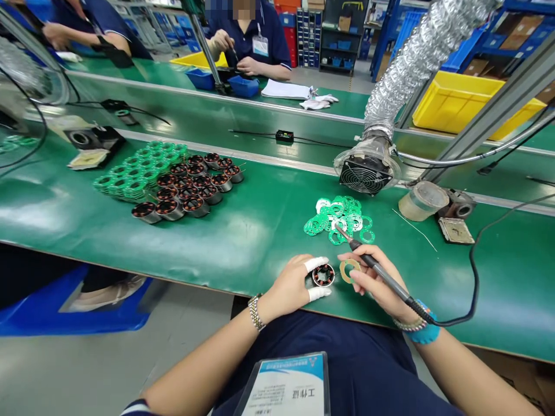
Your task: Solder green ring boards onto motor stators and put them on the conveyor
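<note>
My left hand (295,287), with white covers on its thumb and a finger, holds a round motor stator (323,275) with copper windings on the green bench near the front edge. Just right of it, my right hand (379,277) pinches a tan ring (349,270) and also holds a soldering iron (384,275), its tip pointing up and left. Beyond the iron's tip lies a loose pile of green and white rings (340,216). Rows of stators (195,188) stand at the left, beside stacked green ring boards (134,173).
A fan with a silver duct (366,175) stands behind the ring pile. To its right are a round tub (422,201) and a soldering stand (457,228). The iron's cable (474,260) curves across the right side. Other people sit across the bench.
</note>
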A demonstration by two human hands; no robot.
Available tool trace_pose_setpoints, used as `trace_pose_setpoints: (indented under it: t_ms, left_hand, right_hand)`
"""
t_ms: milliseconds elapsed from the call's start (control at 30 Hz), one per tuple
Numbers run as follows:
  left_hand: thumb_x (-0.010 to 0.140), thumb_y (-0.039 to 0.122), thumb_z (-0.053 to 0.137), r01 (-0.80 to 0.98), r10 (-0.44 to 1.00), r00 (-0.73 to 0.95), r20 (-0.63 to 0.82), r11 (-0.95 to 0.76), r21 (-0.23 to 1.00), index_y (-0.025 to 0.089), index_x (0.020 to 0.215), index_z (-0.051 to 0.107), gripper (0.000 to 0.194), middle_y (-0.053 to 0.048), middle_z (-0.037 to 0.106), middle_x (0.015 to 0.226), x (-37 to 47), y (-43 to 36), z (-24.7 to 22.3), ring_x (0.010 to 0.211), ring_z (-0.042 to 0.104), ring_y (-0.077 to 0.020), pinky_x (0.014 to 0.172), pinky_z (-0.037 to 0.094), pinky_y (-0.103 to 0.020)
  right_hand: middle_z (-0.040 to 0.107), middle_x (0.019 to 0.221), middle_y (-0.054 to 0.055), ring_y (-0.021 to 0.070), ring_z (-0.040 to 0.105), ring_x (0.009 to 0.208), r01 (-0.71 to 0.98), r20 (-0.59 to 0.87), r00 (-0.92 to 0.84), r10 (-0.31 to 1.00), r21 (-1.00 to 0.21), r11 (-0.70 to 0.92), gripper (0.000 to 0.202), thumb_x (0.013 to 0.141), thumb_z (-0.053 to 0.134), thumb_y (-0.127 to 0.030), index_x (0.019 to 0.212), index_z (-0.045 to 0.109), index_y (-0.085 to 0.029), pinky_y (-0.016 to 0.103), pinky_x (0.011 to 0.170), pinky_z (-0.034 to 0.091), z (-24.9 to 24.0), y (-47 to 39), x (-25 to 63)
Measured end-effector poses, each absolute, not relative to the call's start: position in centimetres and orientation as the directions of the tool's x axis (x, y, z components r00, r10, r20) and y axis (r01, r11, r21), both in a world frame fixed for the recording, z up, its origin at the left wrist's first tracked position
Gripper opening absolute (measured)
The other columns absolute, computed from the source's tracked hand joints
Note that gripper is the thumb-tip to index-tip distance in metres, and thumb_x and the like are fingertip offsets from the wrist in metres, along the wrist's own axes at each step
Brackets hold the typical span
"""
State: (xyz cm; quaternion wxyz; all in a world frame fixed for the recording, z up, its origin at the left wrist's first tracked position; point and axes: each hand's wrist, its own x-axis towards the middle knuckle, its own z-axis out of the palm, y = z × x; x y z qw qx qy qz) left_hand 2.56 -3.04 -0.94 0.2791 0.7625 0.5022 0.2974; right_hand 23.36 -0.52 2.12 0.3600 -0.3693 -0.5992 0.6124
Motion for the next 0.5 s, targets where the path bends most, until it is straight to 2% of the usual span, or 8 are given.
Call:
trace_pose_setpoints:
  t_ms: [67, 133, 200, 267, 367, 500]
  left_hand:
    - [0.067, 0.037, 0.073, 0.620, 0.942, 0.278, 0.188, -0.326, 0.714, 0.020, 0.113, 0.056, 0.052, -0.009, 0.065, 0.099, 2.9, -3.3, -1.3, 0.092, 0.060, -0.0250, 0.081, 0.049, -0.044]
    - [0.066, 0.036, 0.073, 0.638, 0.956, 0.220, 0.192, -0.290, 0.713, 0.019, 0.112, 0.055, 0.053, -0.009, 0.064, 0.098, 3.1, -3.6, -1.5, 0.091, 0.059, -0.0256, 0.080, 0.049, -0.044]
    - [0.066, 0.035, 0.073, 0.648, 0.970, 0.167, 0.177, -0.243, 0.722, 0.018, 0.112, 0.054, 0.052, -0.010, 0.063, 0.099, 3.3, -3.9, -1.6, 0.092, 0.059, -0.0260, 0.081, 0.049, -0.044]
    - [0.067, 0.036, 0.072, 0.646, 0.978, 0.137, 0.157, -0.208, 0.735, 0.018, 0.109, 0.054, 0.050, -0.010, 0.061, 0.099, 3.5, -4.2, -1.5, 0.092, 0.058, -0.0257, 0.080, 0.048, -0.044]
    - [0.068, 0.037, 0.072, 0.635, 0.979, 0.133, 0.154, -0.203, 0.745, 0.016, 0.106, 0.054, 0.047, -0.010, 0.060, 0.098, 3.7, -4.3, -1.6, 0.092, 0.057, -0.0249, 0.081, 0.048, -0.043]
    - [0.068, 0.037, 0.072, 0.628, 0.975, 0.141, 0.174, -0.224, 0.745, 0.015, 0.108, 0.052, 0.050, -0.010, 0.060, 0.100, 3.5, -4.3, -2.0, 0.094, 0.055, -0.0244, 0.083, 0.047, -0.043]
  right_hand:
    - [0.056, 0.119, 0.009, 0.0074, 0.058, 0.059, -0.021, -0.012, -0.532, 0.846, -0.999, -0.027, 0.038, 0.075, 0.066, -0.025, 0.105, 0.043, -0.026, 0.021, 0.049, 0.052, 1.8, -0.5, 23.4]
    - [0.055, 0.121, 0.009, 0.0120, 0.063, 0.073, -0.028, 0.032, -0.562, 0.827, -0.999, 0.020, 0.043, 0.073, 0.070, -0.024, 0.106, 0.043, -0.027, 0.026, 0.061, 0.056, 1.4, -0.5, 23.4]
    - [0.057, 0.119, 0.008, 0.0166, 0.063, 0.091, -0.032, 0.099, -0.548, 0.830, -0.995, 0.098, 0.042, 0.073, 0.069, -0.024, 0.107, 0.045, -0.027, 0.033, 0.078, 0.055, 1.0, -0.4, 23.2]
    - [0.057, 0.118, 0.007, 0.0188, 0.061, 0.101, -0.075, 0.148, -0.535, 0.832, -0.989, 0.128, 0.039, 0.076, 0.068, -0.024, 0.107, 0.044, -0.028, 0.039, 0.088, 0.051, 0.7, -0.3, 22.8]
    - [0.056, 0.118, 0.007, 0.0177, 0.063, 0.096, -0.127, 0.146, -0.523, 0.840, -0.988, 0.093, 0.035, 0.080, 0.063, -0.023, 0.107, 0.042, -0.028, 0.038, 0.084, 0.053, 0.8, -0.1, 22.2]
    - [0.056, 0.113, 0.007, 0.0151, 0.063, 0.087, 0.020, 0.084, -0.454, 0.887, -0.994, 0.105, 0.030, 0.078, 0.064, -0.022, 0.103, 0.048, -0.026, 0.035, 0.083, 0.053, 1.3, 0.7, 22.0]
